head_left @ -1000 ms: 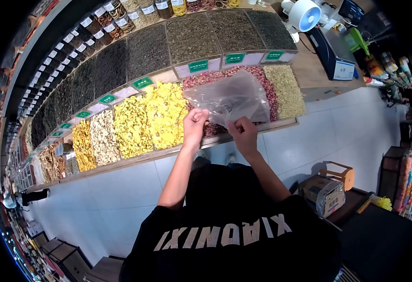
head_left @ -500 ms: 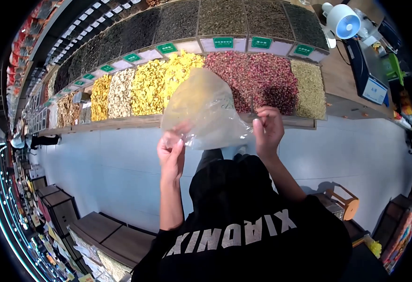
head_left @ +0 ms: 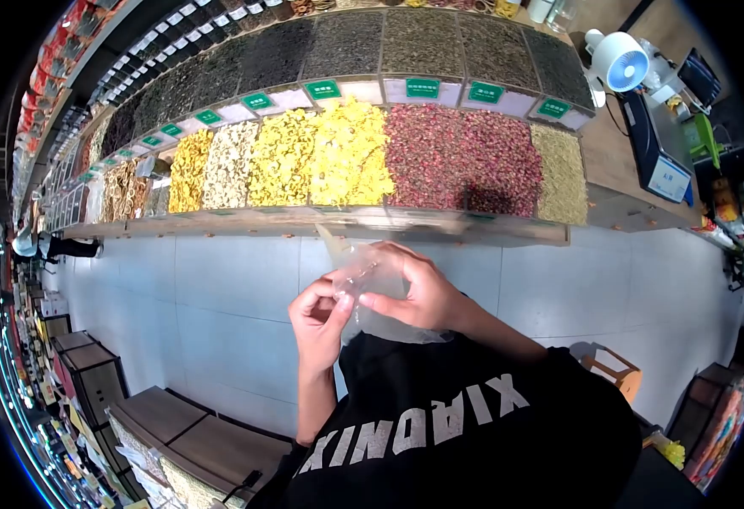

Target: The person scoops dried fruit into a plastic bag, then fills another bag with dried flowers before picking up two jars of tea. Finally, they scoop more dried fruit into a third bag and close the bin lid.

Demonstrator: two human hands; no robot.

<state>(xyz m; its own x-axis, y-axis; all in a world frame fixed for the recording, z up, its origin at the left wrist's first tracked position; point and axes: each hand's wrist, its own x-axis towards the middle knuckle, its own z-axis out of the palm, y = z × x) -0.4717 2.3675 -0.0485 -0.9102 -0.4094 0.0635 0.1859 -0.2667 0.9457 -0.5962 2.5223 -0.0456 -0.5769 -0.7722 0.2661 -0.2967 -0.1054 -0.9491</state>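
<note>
A clear plastic bag point(head_left: 376, 284) hangs crumpled between my two hands, close to my chest. My left hand point(head_left: 322, 314) pinches its edge between thumb and curled fingers. On the other side my right hand point(head_left: 414, 288) is closed on the bag too, its thumb near the left thumb. The lower part of the bag lies against the black shirt point(head_left: 440, 424). Beyond the hands are bins of yellow dried flowers point(head_left: 350, 157) and dark pink dried buds point(head_left: 495, 157).
Pale green dried goods point(head_left: 562, 174) fill the right bin. A white fan point(head_left: 620, 61) and a scale point(head_left: 665, 157) stand on the counter at right. Low cabinets point(head_left: 160, 411) are at lower left, a wooden stool point(head_left: 622, 373) at lower right. A person point(head_left: 53, 246) is far left.
The bag, spread wide before, is now gathered and lower, nearer my chest. My right hand has moved left and in beside my left hand. The view has shifted slightly.
</note>
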